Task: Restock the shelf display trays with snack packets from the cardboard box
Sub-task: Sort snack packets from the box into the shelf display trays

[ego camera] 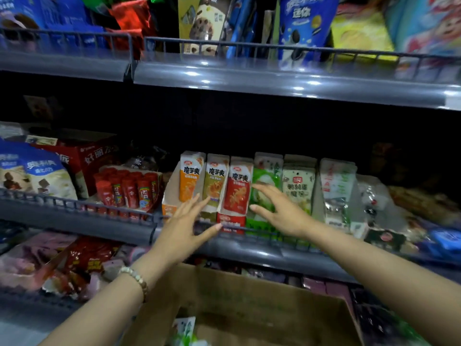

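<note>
On the upper shelf (249, 78) we saw blue cookie bags (303, 28) behind its wire rail. Near the middle shelf's left edge stood red tubes (129, 189) beside a red carton (84, 158).

A shop — wire-fronted shelves (274, 78) of snack packets (239, 188).

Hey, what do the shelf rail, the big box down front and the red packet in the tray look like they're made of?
Shelf rail: looks like grey coated metal wire, thin upright bars, dull sheen.
Box: plain brown cardboard, matte, with open flaps.
Red packet: seems a printed plastic or foil film; slight gloss, flat sealed top. The blur leaves the exact film open.
</note>
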Tool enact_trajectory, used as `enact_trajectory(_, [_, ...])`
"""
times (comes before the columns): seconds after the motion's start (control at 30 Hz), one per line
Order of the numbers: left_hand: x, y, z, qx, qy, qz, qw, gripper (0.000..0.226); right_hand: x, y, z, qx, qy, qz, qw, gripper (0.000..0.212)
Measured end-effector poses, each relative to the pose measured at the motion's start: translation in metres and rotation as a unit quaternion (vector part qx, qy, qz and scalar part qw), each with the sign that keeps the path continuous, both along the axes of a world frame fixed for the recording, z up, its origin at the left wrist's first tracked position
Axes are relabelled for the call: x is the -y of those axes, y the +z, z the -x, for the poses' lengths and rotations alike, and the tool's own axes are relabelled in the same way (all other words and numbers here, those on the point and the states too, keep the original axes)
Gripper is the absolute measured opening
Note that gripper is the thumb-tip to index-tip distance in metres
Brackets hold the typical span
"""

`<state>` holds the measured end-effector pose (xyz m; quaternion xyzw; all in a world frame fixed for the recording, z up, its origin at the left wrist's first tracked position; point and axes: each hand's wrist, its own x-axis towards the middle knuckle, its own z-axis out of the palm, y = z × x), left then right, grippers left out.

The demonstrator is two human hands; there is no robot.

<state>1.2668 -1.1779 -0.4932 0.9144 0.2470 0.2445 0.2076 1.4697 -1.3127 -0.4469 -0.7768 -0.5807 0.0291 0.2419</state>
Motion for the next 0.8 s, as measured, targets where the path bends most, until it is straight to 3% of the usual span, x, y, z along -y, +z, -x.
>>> enact_trajectory(0.27, [0.06,-0.078,0.038,-0.117,-0.04,0.011,0.992,0.096,0.097,-0.101,0.043,-0.103,0.032,0.051,0.993,0.055])
enact_trajectory(0.43, [0.083,-0.134,0.045,-0.233,-0.057,0.084,0.967,0.123,0.126,-0.18,0.054,-0.155,0.017,0.141,0.978,0.056])
enact_trajectory(0.5, [0.09,-0.155,0.043,-0.278,-0.073,0.118,0.95,0.118,0.132,-0.209,0.055,-0.18,0.001,0.181,0.967,0.057])
enact_trajectory(0.63, [0.098,-0.193,0.028,-0.345,-0.093,0.171,0.918,0.081,0.139,-0.256,0.054,-0.294,-0.06,0.245,0.922,0.065])
enact_trajectory(0.7, [0.101,-0.207,0.016,-0.382,-0.109,0.204,0.895,0.079,0.141,-0.274,0.054,-0.358,-0.084,0.271,0.89,0.069])
enact_trajectory(0.8, [0.105,-0.233,0.008,-0.456,-0.149,0.221,0.849,0.082,0.142,-0.298,0.059,-0.346,-0.061,0.345,0.87,0.078])
